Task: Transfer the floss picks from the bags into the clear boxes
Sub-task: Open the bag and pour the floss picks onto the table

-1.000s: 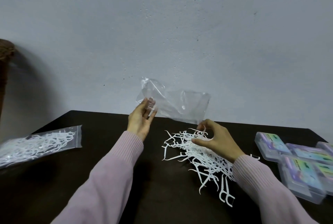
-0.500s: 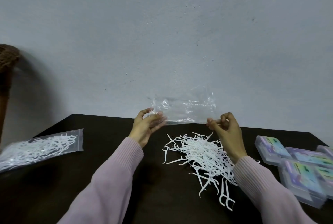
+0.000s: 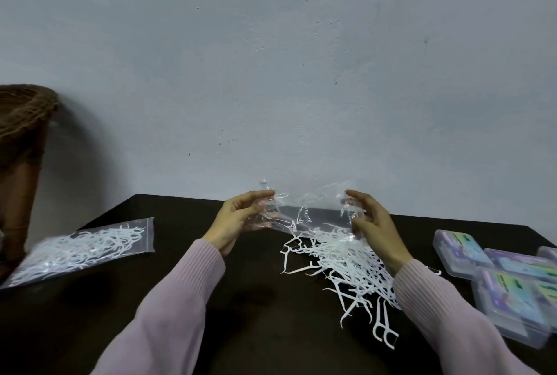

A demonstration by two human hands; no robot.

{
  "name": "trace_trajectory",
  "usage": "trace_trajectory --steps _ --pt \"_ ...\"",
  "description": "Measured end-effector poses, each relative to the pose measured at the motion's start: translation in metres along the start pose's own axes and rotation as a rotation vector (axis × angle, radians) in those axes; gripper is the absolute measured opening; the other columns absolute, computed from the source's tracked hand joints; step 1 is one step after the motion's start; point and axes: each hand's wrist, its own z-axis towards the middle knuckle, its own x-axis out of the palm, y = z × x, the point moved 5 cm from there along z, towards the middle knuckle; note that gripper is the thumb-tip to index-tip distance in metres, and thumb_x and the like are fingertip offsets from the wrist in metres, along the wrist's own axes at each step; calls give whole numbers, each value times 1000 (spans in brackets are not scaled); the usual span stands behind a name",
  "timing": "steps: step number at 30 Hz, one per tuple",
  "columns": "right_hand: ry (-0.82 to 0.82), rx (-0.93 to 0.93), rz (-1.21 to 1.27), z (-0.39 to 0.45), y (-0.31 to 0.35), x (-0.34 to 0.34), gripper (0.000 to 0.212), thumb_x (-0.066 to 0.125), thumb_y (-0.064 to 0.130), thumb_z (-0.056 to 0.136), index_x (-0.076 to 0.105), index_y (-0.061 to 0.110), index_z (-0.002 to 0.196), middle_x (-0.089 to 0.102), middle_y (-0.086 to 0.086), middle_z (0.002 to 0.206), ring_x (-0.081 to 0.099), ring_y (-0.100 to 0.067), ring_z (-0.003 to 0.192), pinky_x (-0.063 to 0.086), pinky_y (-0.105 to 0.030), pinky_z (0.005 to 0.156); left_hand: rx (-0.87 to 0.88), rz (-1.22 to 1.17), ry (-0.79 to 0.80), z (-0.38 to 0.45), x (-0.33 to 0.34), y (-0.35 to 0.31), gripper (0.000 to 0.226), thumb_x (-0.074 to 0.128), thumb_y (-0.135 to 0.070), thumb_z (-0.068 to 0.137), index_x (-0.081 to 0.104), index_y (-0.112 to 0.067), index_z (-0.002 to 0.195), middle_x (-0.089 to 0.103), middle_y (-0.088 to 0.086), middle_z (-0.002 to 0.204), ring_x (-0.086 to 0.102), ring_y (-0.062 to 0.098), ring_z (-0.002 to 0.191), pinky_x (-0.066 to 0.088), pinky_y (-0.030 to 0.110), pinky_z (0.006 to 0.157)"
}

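Clear plastic, crumpled: an empty bag (image 3: 304, 211) is held up betw. both hands over the far part of the dark table (image 3: 256, 329). Left hand (image 3: 238, 221) grips the bag's left end, fingers curled round the film w/ thumb on top. Right hand (image 3: 372, 224) holds the right end, fingers bent into the plastic, thumb raised above it. Bag's lower edge hangs just over the pile.

White floss picks (image 3: 346, 263) lie loose in a tangled heap on the table, directly below the bag and partly under the right wrist; a few stragglers reach toward the near edge. Pink sleeves (image 3: 168, 311) cover both forearms.

Left side: a 2nd zip bag (image 3: 81, 248), still full of picks, lies flat near the table's left edge, well apart from the hands. Right side: several clear boxes (image 3: 509, 290) w/ purple-green labels sit clustered, lids closed as far as I can tell, just beside the right forearm. Exact box count can't be told, since some are cut off at the frame edge.

Brown woven basket (image 3: 21, 115) stands at far left against the pale grey wall (image 3: 271, 73).
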Motion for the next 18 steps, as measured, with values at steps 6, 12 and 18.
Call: trace_trajectory --steps 6,12,18 --pt "15 2 -118 -2 8 15 49 49 6 93 40 21 139 47 6 137 59 -27 102 45 -19 78 -64 152 40 -11 -24 -10 27 54 -4 90 66 -16 111 66 -5 115 61 6 101 54 18 72" --pt "33 -56 -275 2 26 34 45 47 10 96 38 16 139 47 -2 137 58 -19 99 49 -12 72 -83 280 44 -18 -54 -22 44 53 8 87 64 -25 115 60 -2 116 54 2 73 44 15 57" --pt "121 -55 -437 9 38 61 52 38 0 96 27 12 146 31 -2 150 45 -20 121 50 -18 80 -119 377 21 -23 -82 -24 55 51 13 84 52 -22 126 49 -3 134 49 12 118 51 20 80"
